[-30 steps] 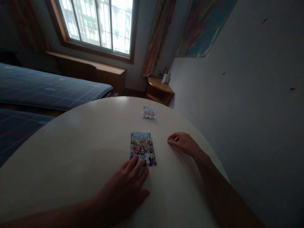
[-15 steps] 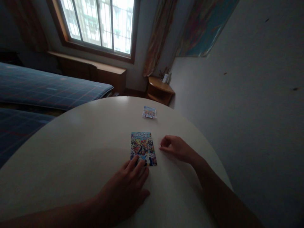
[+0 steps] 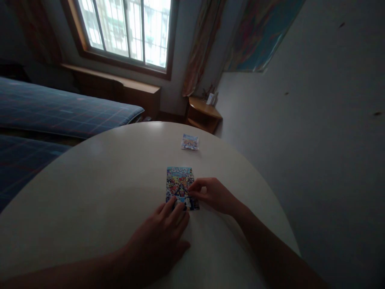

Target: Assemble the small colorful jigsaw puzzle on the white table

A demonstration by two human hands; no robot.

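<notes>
- My left hand (image 3: 159, 237) lies flat and open on the desk (image 3: 102, 180), palm down, its fingertips (image 3: 173, 204) pressing the near edge of the card (image 3: 178, 180).
- My right hand (image 3: 214, 195) comes in from the card's right side, thumb and forefinger pinched together on the card's lower right part; whether anything small sits between them I cannot tell.
- The card, a bright, crowded picture in portrait format, lies flat on the round pale desk between my two hands.
- A packet (image 3: 189, 142) with a similar bright print lies on the desk beyond the card, well apart from it and near the far edge.
- Left of the card, past the desk's edge, a bed (image 3: 60, 108) carries a blue checked cover.
- Beyond the card, a barred window (image 3: 129, 28) lets in daylight, with a curtain (image 3: 200, 44) hanging at its right.
- A wooden corner shelf (image 3: 203, 111) stands beyond the packet, against the wall.
</notes>
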